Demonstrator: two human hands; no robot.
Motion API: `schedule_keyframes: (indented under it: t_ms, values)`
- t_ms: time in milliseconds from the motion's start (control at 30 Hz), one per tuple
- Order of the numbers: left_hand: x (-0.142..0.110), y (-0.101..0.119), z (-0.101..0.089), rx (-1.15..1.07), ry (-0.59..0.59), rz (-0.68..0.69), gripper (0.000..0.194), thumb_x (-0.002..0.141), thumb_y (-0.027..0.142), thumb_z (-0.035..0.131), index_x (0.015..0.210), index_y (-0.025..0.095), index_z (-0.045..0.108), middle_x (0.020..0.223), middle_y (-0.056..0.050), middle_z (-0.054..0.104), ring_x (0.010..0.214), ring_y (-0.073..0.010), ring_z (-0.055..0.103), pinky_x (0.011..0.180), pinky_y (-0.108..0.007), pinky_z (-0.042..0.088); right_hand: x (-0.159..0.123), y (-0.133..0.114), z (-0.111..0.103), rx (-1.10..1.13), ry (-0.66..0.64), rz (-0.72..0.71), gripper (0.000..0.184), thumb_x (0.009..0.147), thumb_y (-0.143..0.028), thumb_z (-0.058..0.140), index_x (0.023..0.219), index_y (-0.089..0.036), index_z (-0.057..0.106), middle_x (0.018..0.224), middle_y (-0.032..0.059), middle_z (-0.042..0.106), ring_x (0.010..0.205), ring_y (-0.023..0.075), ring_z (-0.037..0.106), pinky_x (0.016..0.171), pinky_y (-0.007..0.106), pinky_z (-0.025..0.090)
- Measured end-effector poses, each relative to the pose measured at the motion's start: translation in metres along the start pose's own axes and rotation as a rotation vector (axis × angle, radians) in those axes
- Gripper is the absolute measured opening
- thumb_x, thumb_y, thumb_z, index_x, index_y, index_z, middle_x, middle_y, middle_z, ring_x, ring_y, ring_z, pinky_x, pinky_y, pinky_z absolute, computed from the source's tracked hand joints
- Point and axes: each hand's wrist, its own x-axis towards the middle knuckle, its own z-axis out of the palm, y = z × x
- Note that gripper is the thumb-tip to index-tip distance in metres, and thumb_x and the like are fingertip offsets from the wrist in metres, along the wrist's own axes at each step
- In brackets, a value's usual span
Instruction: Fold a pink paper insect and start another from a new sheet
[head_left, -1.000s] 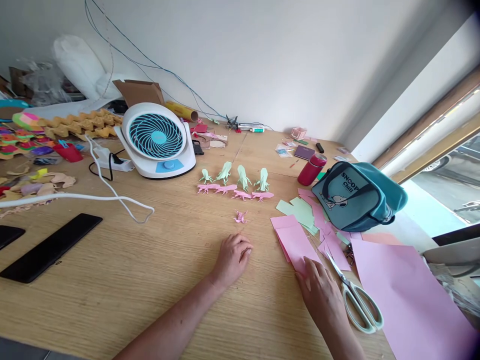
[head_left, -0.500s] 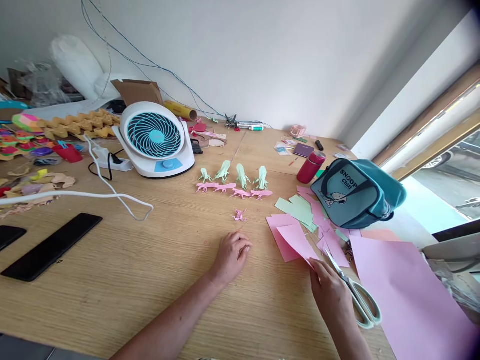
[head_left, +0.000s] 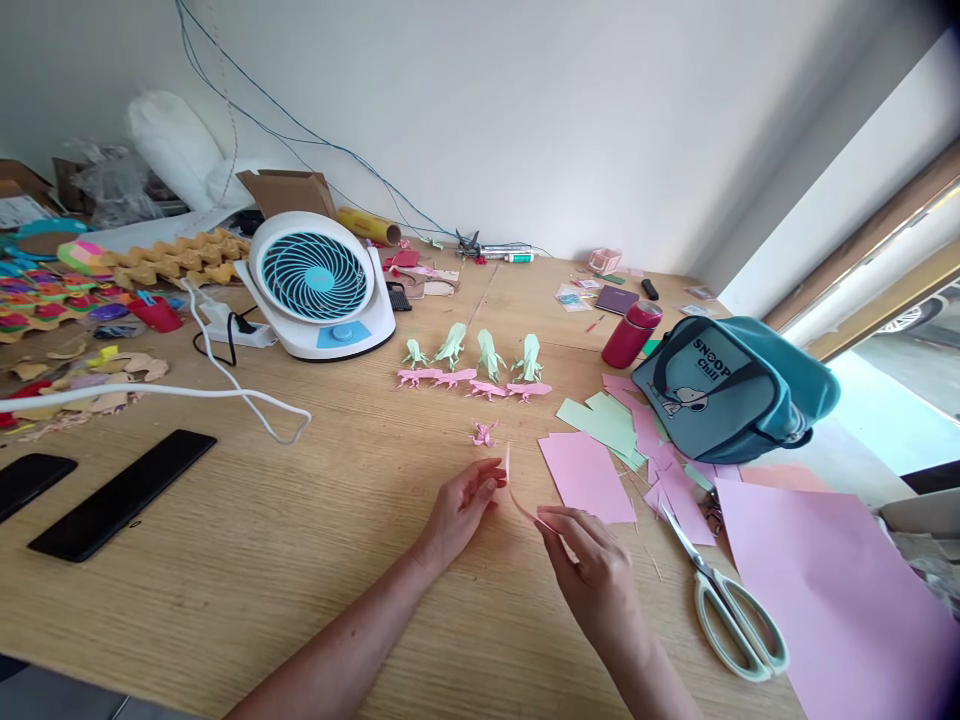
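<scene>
1. While the right hand (head_left: 596,565) was lifting a corner of it half a second ago, the thin pink rectangular paper sheet (head_left: 508,466) is now fully off the pile and stands raised between both hands, bent and seen almost from its edge.
2. The right hand pinches the near end of this sheet between thumb and fingers, nearly closed. The left hand (head_left: 465,505), whose fingers are loosely curled, has its fingertips at the far end; whether it really grips there, I cannot tell.
3. For the work, I judge this means that the sheet is separated and both hands can handle it; no new crease is visible.
4. Just beyond stands a small folded pink paper figure (head_left: 484,434); to the right, a flat pink paper rectangle (head_left: 587,477) remains on the light wooden table (head_left: 300,510). Farther right lie white-handled metal scissors (head_left: 705,572), touched by neither hand.
5. About writing: the teal fabric bag (head_left: 712,400) carries "SNOOP" and, below, "Chill", above a white cartoon dog (head_left: 688,398). The marks on the purple flat booklet (head_left: 617,299) and on the hub of the white-and-blue fan (head_left: 319,285) are too small for reading.
</scene>
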Motion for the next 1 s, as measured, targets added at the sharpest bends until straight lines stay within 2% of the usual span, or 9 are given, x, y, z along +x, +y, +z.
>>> schedule_keyframes:
  t_ms: [100, 233, 333, 467, 633, 867, 1000]
  values:
    - [0.003, 0.005, -0.003, -0.136, -0.012, -0.049, 0.045, 0.087, 0.052, 0.061, 0.112, 0.015, 0.064, 0.108, -0.011, 0.070, 0.100, -0.0244, 0.065, 0.079, -0.031, 0.053, -0.003, 0.005, 0.013, 0.140, 0.034, 0.080, 0.018, 0.094, -0.019, 0.053, 0.098, -0.024, 0.070, 0.092, 0.0057, 0.073, 0.084, 0.0189, 0.068, 0.075, 0.029, 0.053]
    - [0.004, 0.010, -0.005, -0.293, -0.028, -0.125, 0.049, 0.086, 0.043, 0.066, 0.125, 0.017, 0.057, 0.118, -0.012, 0.067, 0.110, -0.0246, 0.063, 0.089, -0.034, 0.052, -0.011, 0.020, 0.021, 0.263, 0.083, 0.236, 0.012, 0.092, -0.024, 0.059, 0.087, -0.023, 0.070, 0.079, 0.0015, 0.069, 0.071, 0.0156, 0.064, 0.063, 0.024, 0.048]
    - [0.003, 0.012, -0.005, -0.280, -0.078, -0.134, 0.049, 0.087, 0.041, 0.066, 0.129, 0.019, 0.055, 0.131, -0.014, 0.059, 0.121, -0.0257, 0.058, 0.094, -0.034, 0.050, -0.015, 0.027, 0.023, 0.443, 0.125, 0.370, 0.016, 0.090, -0.032, 0.062, 0.080, -0.021, 0.070, 0.082, 0.0028, 0.070, 0.074, 0.0165, 0.063, 0.067, 0.026, 0.050]
    - [0.003, 0.012, -0.005, -0.231, -0.139, -0.125, 0.050, 0.087, 0.044, 0.066, 0.129, 0.021, 0.054, 0.139, -0.015, 0.054, 0.126, -0.0263, 0.054, 0.097, -0.035, 0.048, -0.015, 0.027, 0.021, 0.665, 0.151, 0.537, 0.019, 0.086, -0.039, 0.066, 0.085, -0.021, 0.074, 0.084, 0.0042, 0.073, 0.081, 0.0190, 0.065, 0.076, 0.030, 0.052]
    - [0.004, 0.010, -0.006, -0.224, -0.136, -0.151, 0.054, 0.084, 0.048, 0.067, 0.130, 0.021, 0.053, 0.141, -0.016, 0.050, 0.120, -0.0269, 0.058, 0.095, -0.037, 0.050, -0.015, 0.026, 0.019, 0.789, 0.186, 0.616, 0.024, 0.083, -0.043, 0.069, 0.083, -0.020, 0.074, 0.082, 0.0045, 0.073, 0.080, 0.0197, 0.064, 0.077, 0.032, 0.053]
    - [0.003, 0.008, -0.006, -0.197, -0.067, -0.203, 0.054, 0.084, 0.048, 0.066, 0.129, 0.021, 0.053, 0.132, -0.014, 0.057, 0.115, -0.0247, 0.059, 0.082, -0.030, 0.054, -0.017, 0.032, 0.020, 1.003, 0.248, 0.727, 0.023, 0.080, -0.043, 0.072, 0.088, -0.022, 0.074, 0.095, 0.0067, 0.074, 0.088, 0.0212, 0.066, 0.081, 0.035, 0.054]
    - [0.004, 0.006, -0.005, -0.288, -0.057, -0.240, 0.055, 0.080, 0.046, 0.071, 0.124, 0.019, 0.054, 0.111, -0.009, 0.065, 0.098, -0.0189, 0.064, 0.079, -0.028, 0.052, -0.016, 0.034, 0.020, 0.993, 0.248, 0.742, 0.022, 0.080, -0.042, 0.072, 0.085, -0.020, 0.073, 0.088, 0.0054, 0.073, 0.081, 0.0190, 0.065, 0.076, 0.032, 0.053]
